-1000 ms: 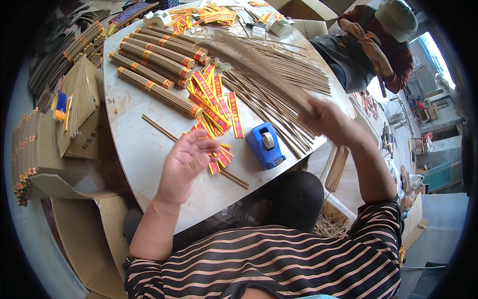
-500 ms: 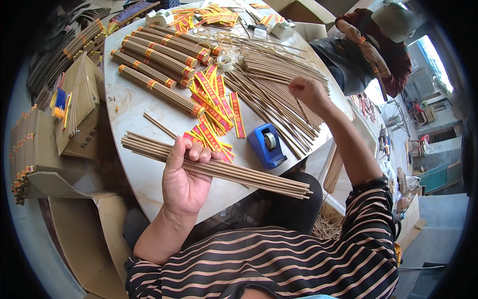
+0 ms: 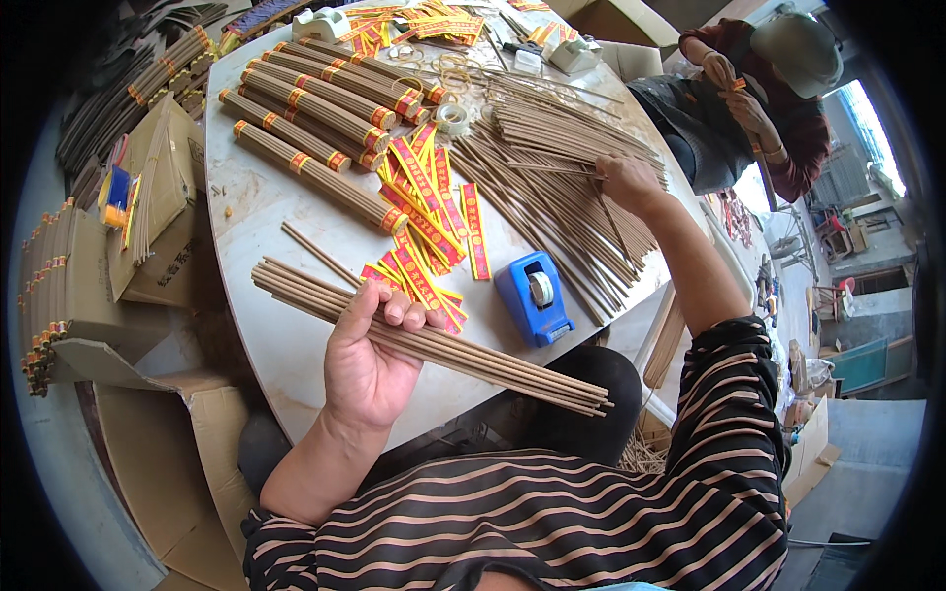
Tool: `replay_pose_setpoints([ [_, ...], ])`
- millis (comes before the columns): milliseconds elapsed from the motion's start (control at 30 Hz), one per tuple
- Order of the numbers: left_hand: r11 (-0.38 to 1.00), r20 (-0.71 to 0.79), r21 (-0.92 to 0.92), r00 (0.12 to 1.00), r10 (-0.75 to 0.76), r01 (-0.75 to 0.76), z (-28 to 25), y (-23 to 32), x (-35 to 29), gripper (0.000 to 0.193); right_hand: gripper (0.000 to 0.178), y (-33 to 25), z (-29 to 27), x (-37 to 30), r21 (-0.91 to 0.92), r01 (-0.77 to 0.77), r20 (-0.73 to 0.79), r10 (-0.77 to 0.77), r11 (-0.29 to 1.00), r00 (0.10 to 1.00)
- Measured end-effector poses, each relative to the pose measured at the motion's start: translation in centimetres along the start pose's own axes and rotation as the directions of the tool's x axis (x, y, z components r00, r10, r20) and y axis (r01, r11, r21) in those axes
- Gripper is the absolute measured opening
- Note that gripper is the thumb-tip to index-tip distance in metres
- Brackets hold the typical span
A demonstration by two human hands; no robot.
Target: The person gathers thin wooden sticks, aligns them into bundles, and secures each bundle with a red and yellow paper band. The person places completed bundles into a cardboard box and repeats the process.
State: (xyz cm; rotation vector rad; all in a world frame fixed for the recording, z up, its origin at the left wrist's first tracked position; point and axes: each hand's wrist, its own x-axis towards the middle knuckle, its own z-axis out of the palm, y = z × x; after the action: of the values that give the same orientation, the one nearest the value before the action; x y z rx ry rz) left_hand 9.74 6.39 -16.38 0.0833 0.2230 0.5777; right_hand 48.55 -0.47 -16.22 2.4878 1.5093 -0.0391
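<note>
My left hand (image 3: 379, 364) is closed around a bundle of thin brown incense sticks (image 3: 493, 366), held slanting over the near edge of the table. My right hand (image 3: 633, 183) is at the loose pile of incense sticks (image 3: 552, 217) on the right, its fingers pinched at the end of a single stick (image 3: 552, 169) that lies across the others. Between the hands stands a blue tape dispenser (image 3: 532, 300). Red and yellow paper labels (image 3: 424, 202) lie scattered beyond my left hand, with one loose stick (image 3: 320, 253) near them.
Finished, banded incense bundles (image 3: 315, 172) are stacked at the table's far left. A tape roll (image 3: 452, 119) and rubber bands (image 3: 453, 69) lie behind the labels. Cardboard boxes (image 3: 158, 414) stand left of the table. Another person (image 3: 759, 108) works at the far right.
My right hand has come down onto the loose sticks and pinches one. My left hand still holds its bundle, whose right end has dipped slightly.
</note>
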Motion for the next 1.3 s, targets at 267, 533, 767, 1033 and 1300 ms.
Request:
replay_pose_setpoints([
  [267, 0.999, -0.03, -0.028, 0.999, -0.043, 0.043, 0.6, -0.5, -0.5, 0.014, 0.015, -1.8, -5.8, -6.0, 0.187, 0.363, -0.368, -0.278, 0.913, 0.887],
  [533, 0.988, 0.112, 0.059, 0.983, -0.146, 0.14, 1.2, -1.3, -1.5, 0.043, 0.025, -13.6, -11.0, -17.0, 0.832, 0.416, -0.111, -0.624, 0.367, 0.774],
  [767, 0.976, 0.048, 0.084, 0.977, -0.207, 0.203, 1.1, -1.6, -1.8, 0.014, 0.019, -15.5, -9.9, -17.1, 0.867, 0.324, -0.041, -0.593, 0.38, 0.804],
  [1033, 0.98, 0.058, 0.092, 0.982, -0.181, 0.175, 0.9, -1.2, -1.0, 0.027, 0.018, -4.1, -3.4, -3.1, 0.473, 0.161, -0.226, -0.058, 0.866, 0.973],
  [1300, 0.986, 0.032, 0.062, 0.987, -0.159, 0.157, 0.3, -0.9, -0.7, 0.028, 0.016, -1.7, 1.5, 1.5, 0.155, 0.15, -0.222, -0.113, 0.976, 0.968],
])
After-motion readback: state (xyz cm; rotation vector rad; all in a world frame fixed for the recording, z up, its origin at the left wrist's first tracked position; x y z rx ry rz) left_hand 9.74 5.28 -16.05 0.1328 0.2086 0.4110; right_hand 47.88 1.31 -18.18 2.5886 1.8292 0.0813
